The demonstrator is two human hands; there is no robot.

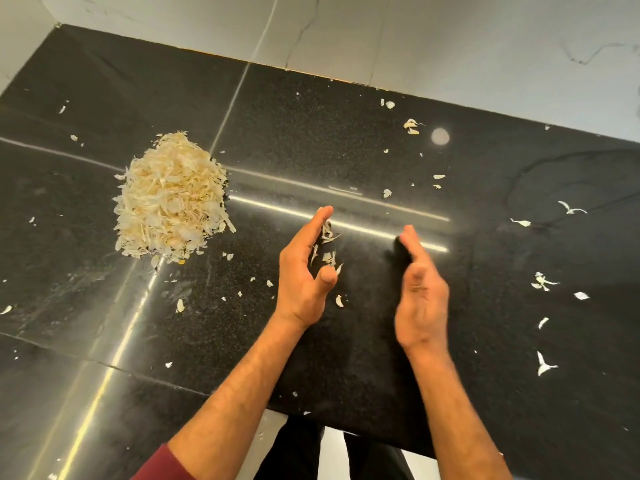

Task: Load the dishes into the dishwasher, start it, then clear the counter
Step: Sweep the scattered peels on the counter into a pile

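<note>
While both hands sit palm-to-palm with a gap between them over the counter [346, 341], a few peels [327, 244] hang right by the left hand [303, 271], just inside its straight fingers, and I honestly can't tell if they're stuck to the skin or loose in the air. That hand is open, thumb sticking out, nothing pinched. The right hand [420, 289] is blurry but its fingers look straight too, holding nothing.

Off to the left of the left hand, well apart, there's the big pile [171, 199] of pale papery peels heaped on the black speckled stone. Single scraps [542, 282] are scattered everywhere else, mostly out past the right hand and a few beyond the fingertips toward the wall [450, 39].

The counter's glossy, with long light streaks and thin seams running across it. The wall behind is white marble-look tile with grey veins. Near the bottom edge you get a maroon sleeve [162, 465] on the left arm.
</note>
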